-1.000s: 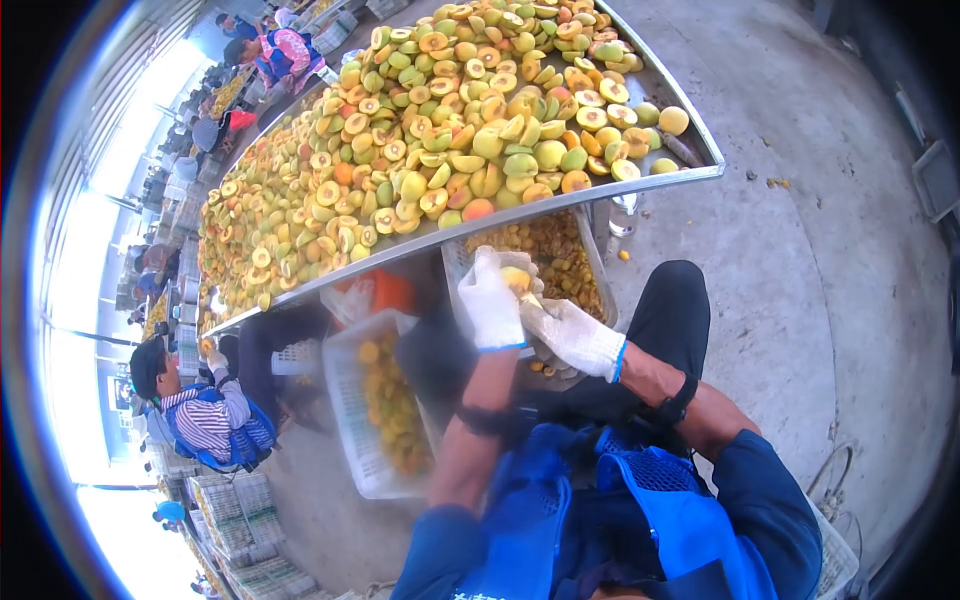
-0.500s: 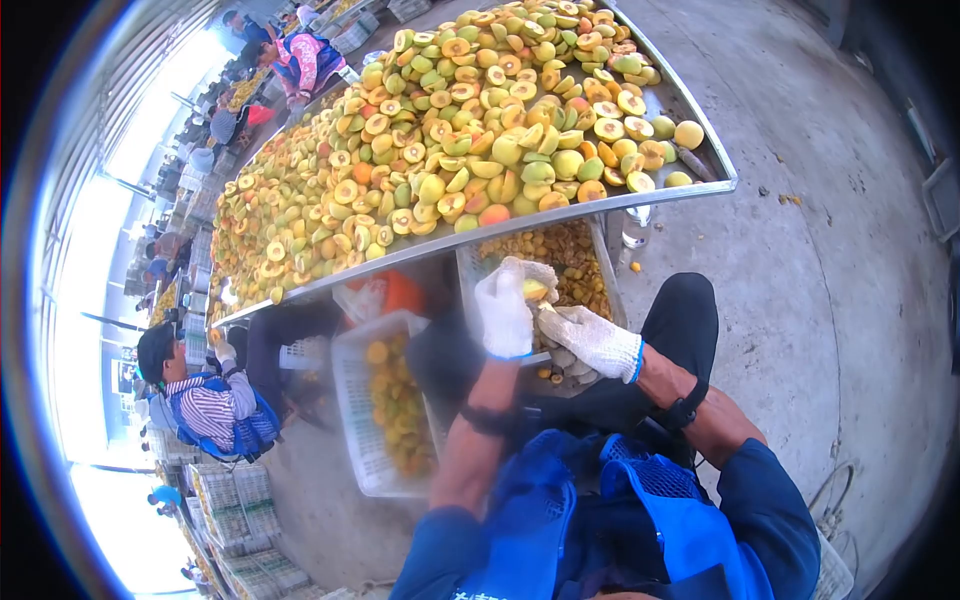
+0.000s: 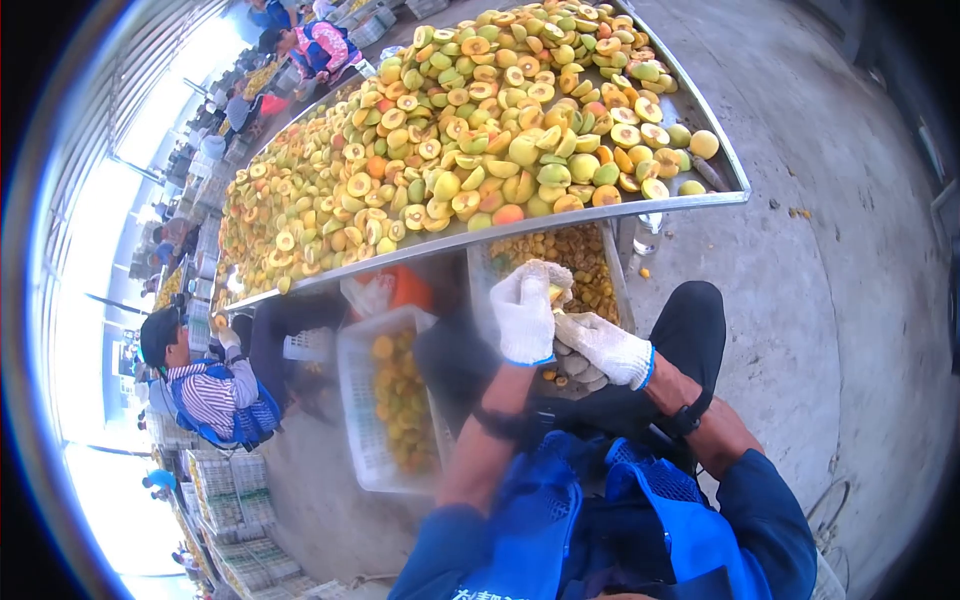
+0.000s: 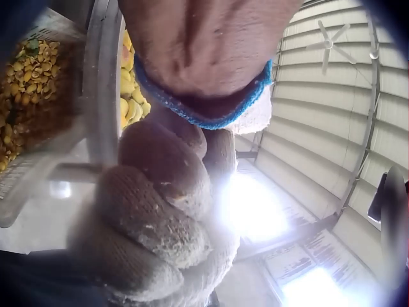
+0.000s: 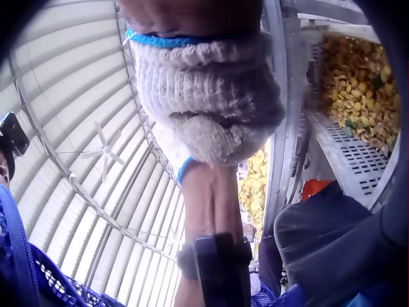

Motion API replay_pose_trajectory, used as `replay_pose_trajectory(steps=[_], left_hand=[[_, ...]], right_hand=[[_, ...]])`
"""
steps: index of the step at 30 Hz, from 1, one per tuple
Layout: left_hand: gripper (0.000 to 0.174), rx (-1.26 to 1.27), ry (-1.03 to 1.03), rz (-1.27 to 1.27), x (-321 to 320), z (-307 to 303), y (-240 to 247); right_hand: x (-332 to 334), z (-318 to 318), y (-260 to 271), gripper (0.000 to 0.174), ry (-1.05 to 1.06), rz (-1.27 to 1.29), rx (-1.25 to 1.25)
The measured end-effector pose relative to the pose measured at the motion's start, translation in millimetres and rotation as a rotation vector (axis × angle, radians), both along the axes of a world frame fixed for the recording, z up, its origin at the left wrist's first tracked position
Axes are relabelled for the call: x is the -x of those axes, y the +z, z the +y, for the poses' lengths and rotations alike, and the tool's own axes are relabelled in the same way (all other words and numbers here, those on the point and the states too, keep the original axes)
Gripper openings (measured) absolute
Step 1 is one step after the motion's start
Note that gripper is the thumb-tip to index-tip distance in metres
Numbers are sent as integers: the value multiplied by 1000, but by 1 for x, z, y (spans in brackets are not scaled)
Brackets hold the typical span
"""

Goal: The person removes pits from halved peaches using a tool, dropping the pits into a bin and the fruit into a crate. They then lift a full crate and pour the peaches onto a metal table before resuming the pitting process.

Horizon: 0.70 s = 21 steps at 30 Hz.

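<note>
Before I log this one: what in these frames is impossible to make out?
- Head view: gloved fingers of the left hand cover most of the yellow fruit; whole or halved is unclear.
- Head view: whatever the right hand holds is hidden beneath it.
- Left wrist view: curled fingers block the fruit entirely.
- Right wrist view: the right hand's back hides its fingers.
- Head view: the crate contents are too small to identify.

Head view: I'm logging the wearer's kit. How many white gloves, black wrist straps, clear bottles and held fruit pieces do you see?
white gloves: 2, left glove and right glove
black wrist straps: 2, left strap and right strap
clear bottle: 1
held fruit piece: 1
total: 6
</note>
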<state>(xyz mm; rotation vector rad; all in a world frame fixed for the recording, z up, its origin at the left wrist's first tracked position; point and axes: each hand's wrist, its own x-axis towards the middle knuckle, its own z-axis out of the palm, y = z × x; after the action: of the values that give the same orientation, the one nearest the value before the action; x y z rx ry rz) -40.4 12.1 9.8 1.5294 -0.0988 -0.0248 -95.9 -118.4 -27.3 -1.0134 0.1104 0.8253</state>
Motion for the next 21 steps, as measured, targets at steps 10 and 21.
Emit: replay_pose_trajectory(steps=[10, 21], left_hand=[[47, 54, 3, 114, -5, -9, -11], [54, -149, 151, 311, -28, -22, -40]], right_hand=[[2, 5, -9, 46, -103, -420, 337], [-1, 18, -41, 41, -295, -441, 598]])
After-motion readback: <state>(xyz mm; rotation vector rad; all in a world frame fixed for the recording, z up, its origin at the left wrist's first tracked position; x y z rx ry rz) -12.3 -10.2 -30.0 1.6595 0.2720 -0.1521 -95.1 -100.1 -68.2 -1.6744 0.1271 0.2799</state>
